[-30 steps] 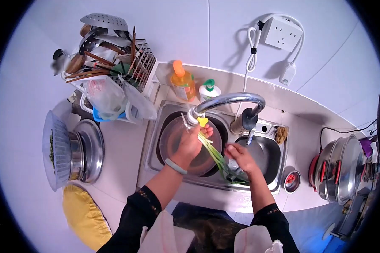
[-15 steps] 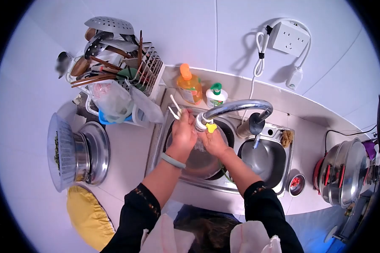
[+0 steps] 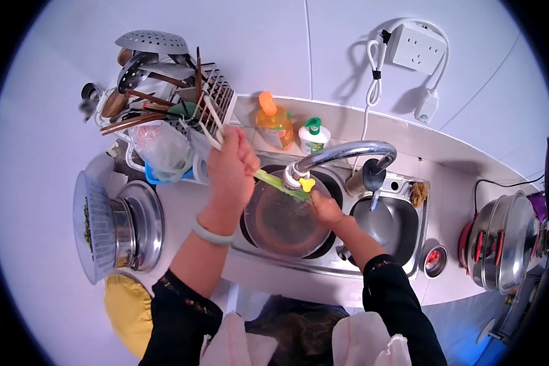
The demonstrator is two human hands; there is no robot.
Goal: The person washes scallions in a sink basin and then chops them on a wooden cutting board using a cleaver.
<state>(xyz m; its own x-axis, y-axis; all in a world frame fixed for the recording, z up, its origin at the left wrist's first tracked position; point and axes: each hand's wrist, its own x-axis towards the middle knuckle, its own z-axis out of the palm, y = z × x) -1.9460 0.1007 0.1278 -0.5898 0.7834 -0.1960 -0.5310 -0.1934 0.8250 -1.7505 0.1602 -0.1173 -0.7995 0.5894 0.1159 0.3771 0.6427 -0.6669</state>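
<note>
My left hand is closed around scallions, with their white ends sticking out above the fist toward the dish rack. The green part stretches slanting down beneath the faucet to my right hand, whose fingers are wrapped on the leaves. Below them a round basin of water sits in the left bowl of the steel sink. A yellow tap knob is just above the green leaves.
An orange soap bottle and a white pump bottle stand behind the sink. The crowded dish rack is at left, with a clear plastic colander nearer. At right are a small bowl with red pieces and a steel pot.
My left hand has moved up and left from under the faucet, and my right hand slightly right and down. The scallions are now stretched out between them.
</note>
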